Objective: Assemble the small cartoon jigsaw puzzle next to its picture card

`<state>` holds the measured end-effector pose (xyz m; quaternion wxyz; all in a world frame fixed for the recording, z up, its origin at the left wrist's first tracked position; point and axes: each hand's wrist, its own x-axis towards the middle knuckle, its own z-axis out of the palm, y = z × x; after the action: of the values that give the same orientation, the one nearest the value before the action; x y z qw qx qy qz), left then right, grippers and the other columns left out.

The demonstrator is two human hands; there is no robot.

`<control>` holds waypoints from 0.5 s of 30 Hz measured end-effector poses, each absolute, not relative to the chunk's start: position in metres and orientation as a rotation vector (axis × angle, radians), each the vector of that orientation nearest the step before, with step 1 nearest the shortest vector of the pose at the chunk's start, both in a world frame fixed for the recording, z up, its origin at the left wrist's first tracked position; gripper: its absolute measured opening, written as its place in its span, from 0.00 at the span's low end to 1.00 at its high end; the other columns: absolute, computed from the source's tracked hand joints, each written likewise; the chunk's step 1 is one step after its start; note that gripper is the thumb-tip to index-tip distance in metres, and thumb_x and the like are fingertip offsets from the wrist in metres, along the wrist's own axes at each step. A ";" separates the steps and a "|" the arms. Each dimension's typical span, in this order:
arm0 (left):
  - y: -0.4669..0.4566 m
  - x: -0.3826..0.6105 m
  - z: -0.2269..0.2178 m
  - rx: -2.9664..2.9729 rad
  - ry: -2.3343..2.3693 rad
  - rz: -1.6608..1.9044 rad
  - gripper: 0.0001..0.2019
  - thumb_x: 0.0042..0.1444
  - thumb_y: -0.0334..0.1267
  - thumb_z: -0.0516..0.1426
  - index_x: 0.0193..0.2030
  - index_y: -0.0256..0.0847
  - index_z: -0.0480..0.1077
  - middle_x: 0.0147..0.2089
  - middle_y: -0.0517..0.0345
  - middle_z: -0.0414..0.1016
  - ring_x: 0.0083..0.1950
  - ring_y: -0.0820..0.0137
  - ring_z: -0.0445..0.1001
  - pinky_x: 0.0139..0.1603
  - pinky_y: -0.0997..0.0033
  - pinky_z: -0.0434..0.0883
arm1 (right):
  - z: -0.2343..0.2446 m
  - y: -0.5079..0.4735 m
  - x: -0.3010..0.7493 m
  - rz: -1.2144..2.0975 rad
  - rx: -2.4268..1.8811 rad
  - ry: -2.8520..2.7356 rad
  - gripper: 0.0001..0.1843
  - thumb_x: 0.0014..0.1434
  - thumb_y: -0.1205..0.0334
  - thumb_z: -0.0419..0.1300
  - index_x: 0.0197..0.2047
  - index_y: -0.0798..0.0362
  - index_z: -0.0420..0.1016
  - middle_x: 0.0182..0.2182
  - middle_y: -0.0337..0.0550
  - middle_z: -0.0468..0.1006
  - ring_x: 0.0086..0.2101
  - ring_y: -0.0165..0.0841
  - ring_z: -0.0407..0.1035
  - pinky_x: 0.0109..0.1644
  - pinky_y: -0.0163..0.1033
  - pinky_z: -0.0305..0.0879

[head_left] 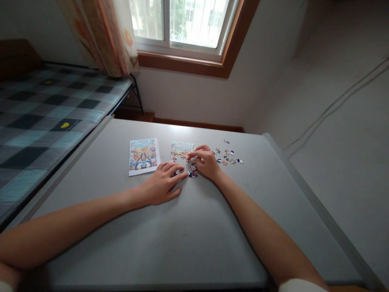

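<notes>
A partly joined jigsaw puzzle lies flat on the table, its upper rows and right edge put together around a gap. My left hand rests at its lower left with fingers spread, the fingertips touching the bottom edge pieces. Over the right side of the puzzle is my right hand, its index finger and thumb brought close together at the inner edge. Whatever is between those fingertips is too small to make out. Several loose puzzle pieces lie scattered to the right of my right hand.
Left of the puzzle lies a printed reference picture with a blue cartoon dog. Everything sits on a grey table. A bed with a checked cover stands at the left, and a window with a curtain is behind.
</notes>
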<state>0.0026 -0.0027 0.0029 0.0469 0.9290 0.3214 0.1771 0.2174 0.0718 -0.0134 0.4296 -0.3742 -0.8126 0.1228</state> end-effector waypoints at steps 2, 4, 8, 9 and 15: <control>-0.003 0.002 0.002 2.827 0.979 0.550 0.22 0.60 0.41 0.52 0.61 0.45 0.62 0.59 0.47 0.64 0.60 0.56 0.60 0.60 0.51 0.58 | -0.013 0.072 0.218 0.267 -0.952 -1.971 0.23 0.49 0.80 0.51 0.36 0.48 0.81 0.29 0.37 0.81 0.37 0.37 0.66 0.46 0.46 0.67; -0.003 0.002 0.002 2.824 0.981 0.554 0.22 0.60 0.41 0.52 0.61 0.45 0.62 0.59 0.47 0.64 0.60 0.57 0.60 0.60 0.51 0.58 | -0.010 0.072 0.218 0.241 -0.994 -1.904 0.23 0.50 0.80 0.51 0.38 0.48 0.80 0.30 0.36 0.81 0.37 0.37 0.66 0.45 0.46 0.67; -0.002 0.001 0.002 2.836 0.986 0.542 0.22 0.61 0.41 0.51 0.61 0.45 0.62 0.59 0.47 0.64 0.59 0.57 0.60 0.60 0.51 0.58 | -0.006 0.075 0.221 0.214 -1.084 -1.790 0.22 0.51 0.79 0.49 0.38 0.48 0.80 0.30 0.37 0.81 0.37 0.38 0.67 0.45 0.46 0.66; -0.002 0.001 0.002 2.840 0.986 0.540 0.21 0.61 0.42 0.51 0.61 0.45 0.62 0.59 0.47 0.64 0.59 0.57 0.60 0.60 0.51 0.58 | -0.006 0.076 0.222 0.213 -1.094 -1.774 0.22 0.51 0.79 0.49 0.37 0.49 0.80 0.30 0.37 0.81 0.37 0.38 0.67 0.45 0.46 0.66; -0.002 0.001 0.003 2.842 0.985 0.534 0.22 0.61 0.42 0.51 0.62 0.45 0.62 0.59 0.48 0.64 0.59 0.57 0.60 0.60 0.51 0.58 | -0.007 0.079 0.222 0.201 -1.098 -1.800 0.19 0.52 0.77 0.51 0.35 0.50 0.79 0.29 0.38 0.81 0.36 0.38 0.67 0.44 0.45 0.66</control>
<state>0.0011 -0.0021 0.0028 0.0432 0.9295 0.3220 0.1745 0.2223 0.0792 -0.0075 0.4898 -0.4518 -0.7410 0.0826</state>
